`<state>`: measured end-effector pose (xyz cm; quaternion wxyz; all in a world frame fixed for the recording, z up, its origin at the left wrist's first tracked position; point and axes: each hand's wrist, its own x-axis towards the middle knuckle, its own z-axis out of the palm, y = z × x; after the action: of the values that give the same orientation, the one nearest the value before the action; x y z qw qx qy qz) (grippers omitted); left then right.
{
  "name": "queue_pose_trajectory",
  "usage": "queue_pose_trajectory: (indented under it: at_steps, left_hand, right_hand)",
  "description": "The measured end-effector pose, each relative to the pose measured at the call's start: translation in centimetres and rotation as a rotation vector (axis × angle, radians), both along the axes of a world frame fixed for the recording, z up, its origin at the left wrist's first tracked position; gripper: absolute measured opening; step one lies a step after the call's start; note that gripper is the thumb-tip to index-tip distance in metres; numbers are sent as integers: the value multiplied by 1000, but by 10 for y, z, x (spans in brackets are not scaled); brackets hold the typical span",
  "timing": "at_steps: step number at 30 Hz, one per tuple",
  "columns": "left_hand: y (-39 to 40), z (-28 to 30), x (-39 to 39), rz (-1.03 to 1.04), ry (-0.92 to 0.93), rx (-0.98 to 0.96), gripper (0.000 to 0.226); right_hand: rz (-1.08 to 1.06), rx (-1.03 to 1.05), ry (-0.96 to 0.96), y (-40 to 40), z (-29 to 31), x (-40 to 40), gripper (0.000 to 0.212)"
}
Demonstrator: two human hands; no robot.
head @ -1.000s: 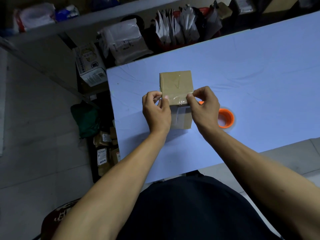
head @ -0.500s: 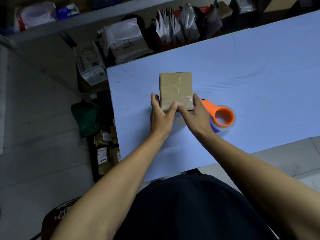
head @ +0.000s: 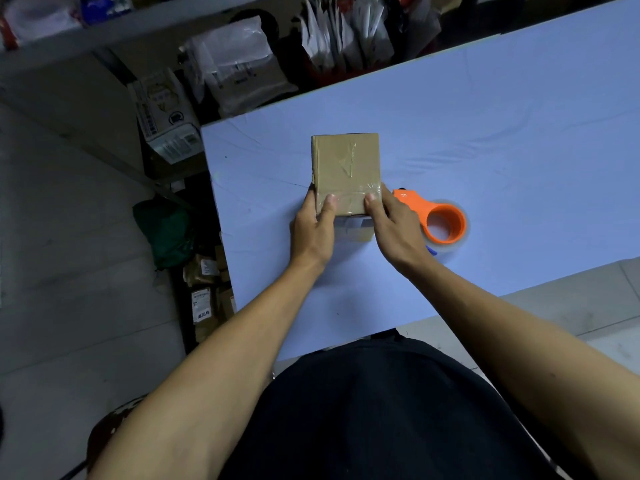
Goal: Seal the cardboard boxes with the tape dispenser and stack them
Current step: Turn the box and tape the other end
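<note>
Head view, box: a small cardboard box (head: 346, 168) is sitting on the blue table (head: 485, 140), near its left edge, upright and facing the person.
Head view, left hand: the left hand (head: 313, 230) is gripping the box's near left corner, thumb lying on the top face and the other fingers wrapping the side.
Head view, right hand: the right hand (head: 394, 226) is gripping the near right corner in the same way, thumb pressing on the top.
Head view, tape: a clear strip (head: 349, 199) is running across the near edge of the top under both thumbs; a wrinkled strip is showing along the middle of the top.
Head view, dispenser: the orange tape dispenser (head: 436, 220) is lying on the table just beside the right hand, touched by neither hand.
Progress, judged: this box is looking largely sealed, with the thumbs apparently smoothing the last strip down; stacking is not yet begun, and no second box is showing on the table.
Hidden: the box's near face is mostly covered by the hands; its far face and underside are out of sight.
Unclear: the parcels (head: 239, 64) beyond the table are sitting in dim light, their labels unreadable.
</note>
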<state>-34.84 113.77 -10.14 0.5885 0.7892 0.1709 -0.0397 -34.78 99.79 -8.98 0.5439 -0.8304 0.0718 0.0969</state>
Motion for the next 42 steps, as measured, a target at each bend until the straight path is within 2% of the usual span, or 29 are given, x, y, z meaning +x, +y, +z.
queue_pose_trajectory:
  at_steps: [10, 14, 16, 20, 23, 26, 28, 30, 33, 36, 40, 42]
  left_hand:
    - [11, 7, -2, -9, 51, -144, 45]
    - [15, 14, 1, 27, 70, -82, 47]
    - [22, 16, 10, 76, 105, -60, 49]
    - [31, 39, 25, 82, 234, -125, 53]
    - [28, 48, 25, 37, 242, -172, 49]
    - [23, 50, 17, 37, 218, -237, 49]
    - [21, 46, 11, -33, 134, -250, 44]
    - [22, 41, 5, -119, 27, -226, 51]
    - [21, 29, -1, -181, -16, -254, 60]
    - [16, 19, -8, -103, 12, -337, 56]
    - [11, 0, -20, -22, 60, -338, 38]
    - [8, -11, -25, 3, 93, -338, 29]
  right_hand:
    - [48, 117, 54, -4, 1, -2, 36]
    - [117, 166, 52, -9, 4, -6, 47]
    - [171, 144, 28, -12, 7, -6, 61]
    - [199, 84, -15, -14, 7, -1, 82]
    - [173, 61, -20, -10, 6, 1, 76]
    - [124, 122, -45, -7, 16, 0, 56]
    - [48, 154, -3, -7, 26, 3, 37]
    - [-11, 177, 52, -8, 32, 8, 30]
    - [-2, 145, 97, -8, 36, 12, 35]
    - [21, 128, 133, -4, 28, 12, 38]
    - [131, 211, 219, -3, -3, 7, 43]
    - [177, 258, 281, -4, -18, 3, 57]
